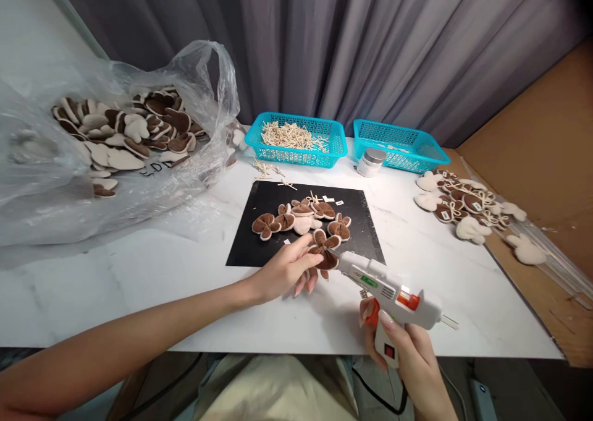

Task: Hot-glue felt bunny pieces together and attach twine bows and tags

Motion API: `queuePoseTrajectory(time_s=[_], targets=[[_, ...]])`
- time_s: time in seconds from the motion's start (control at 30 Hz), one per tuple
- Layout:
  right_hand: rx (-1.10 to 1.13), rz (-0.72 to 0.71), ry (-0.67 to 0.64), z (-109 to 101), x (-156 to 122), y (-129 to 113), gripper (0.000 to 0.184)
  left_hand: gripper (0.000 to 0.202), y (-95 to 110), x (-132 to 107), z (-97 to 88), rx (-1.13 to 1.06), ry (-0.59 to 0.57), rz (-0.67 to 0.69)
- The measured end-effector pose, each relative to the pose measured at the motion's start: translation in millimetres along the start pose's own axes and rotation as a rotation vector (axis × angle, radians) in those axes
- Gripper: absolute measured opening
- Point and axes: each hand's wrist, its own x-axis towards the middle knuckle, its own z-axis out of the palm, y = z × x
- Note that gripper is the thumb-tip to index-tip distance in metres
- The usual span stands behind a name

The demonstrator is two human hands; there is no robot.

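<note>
While the white table (139,285) carries the whole layout, its largest load is the clear plastic bag (92,161) at far left, filled with brown and cream felt pieces. Two turquoise baskets sit at the back edge: the nearer one (296,155) holds pale string bows, the other (398,152) looks almost bare, with a small lidded jar (371,162) between them. A pile of finished pieces (467,211) lies at right, beside a brown board.

A black mat (250,248) lies centrally, bearing a cluster of brown felt bows (301,217).

The left hand (285,272) rests at the mat's front edge, thumb and fingertips pinched closed on one brown bow (325,251), holding it low over the mat. The right hand (412,359) is wrapped fully round the grip of a white glue gun (393,294), forefinger at the orange trigger.

Key relation: the gun's long axis runs from lower right to upper left, and its nozzle points directly at the held bow, touching it or just short of it; which cannot be told. The bow lies up and left of the right hand's grip; the left hand is nearer and already has it.
</note>
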Motion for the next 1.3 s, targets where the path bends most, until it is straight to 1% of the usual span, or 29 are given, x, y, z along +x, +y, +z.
queuePoseTrajectory(time_s=[0.2,0.3,0.57,0.67,0.8,0.9,0.97,1.03,1.1,1.2,1.3], targets=[[0.021,0.065,0.038,0,1,-2,0.031,0.027,1,0,-0.7,-0.067,-0.03,-0.033],[0.071,0.087,0.049,2,2,-4,0.033,0.029,1,0,-0.3,-0.079,-0.032,-0.039],[0.199,0.06,0.044,2,6,-7,0.03,0.027,1,0,-0.2,-0.075,-0.038,-0.027],[0.198,0.083,0.045,-1,7,-6,0.03,0.025,1,0,-0.2,-0.061,-0.035,-0.012],[0.176,0.11,0.008,-8,10,-2,0.034,0.023,3,-1,1.6,-0.05,-0.018,0.037],[0.237,0.094,0.004,-12,11,-2,0.034,0.019,7,-1,2.8,-0.051,0.009,0.06],[0.292,0.073,0.003,-13,10,-2,0.034,0.017,8,-1,2.6,-0.053,0.041,0.039],[0.315,0.035,0.028,-13,7,-1,0.033,0.017,9,0,1.7,-0.071,0.062,0.009],[0.305,-0.002,0.081,-11,5,-1,0.034,0.017,8,1,0.6,-0.097,0.056,-0.009],[0.233,-0.018,0.202,-3,6,-2,0.032,0.02,6,2,0.1,-0.128,0.013,-0.001],[0.123,-0.022,0.322,9,14,-9,0.033,0.023,5,1,1.2,-0.13,-0.056,-0.002]])
